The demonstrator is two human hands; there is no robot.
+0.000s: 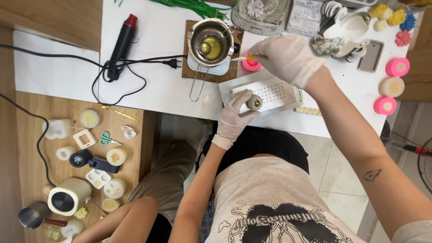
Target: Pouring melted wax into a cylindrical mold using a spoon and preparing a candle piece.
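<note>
Latex-gloved left hand [235,118], round waxy ball [254,103], perhaps candle

**Colours at the wax bench**

Both hands wore white gloves, left hand [235,118] and right hand [288,57]. The worktop [157,85] was white, the pot [210,41] silvery with yellow liquid. Pink round moulds [398,67] sat upper right; the heat gun [121,45] was black, red-tipped.

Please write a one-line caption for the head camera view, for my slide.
Gloved left hand holds a small round candle while the gloved right hand dips a thin stick toward the metal melting pot.
</note>
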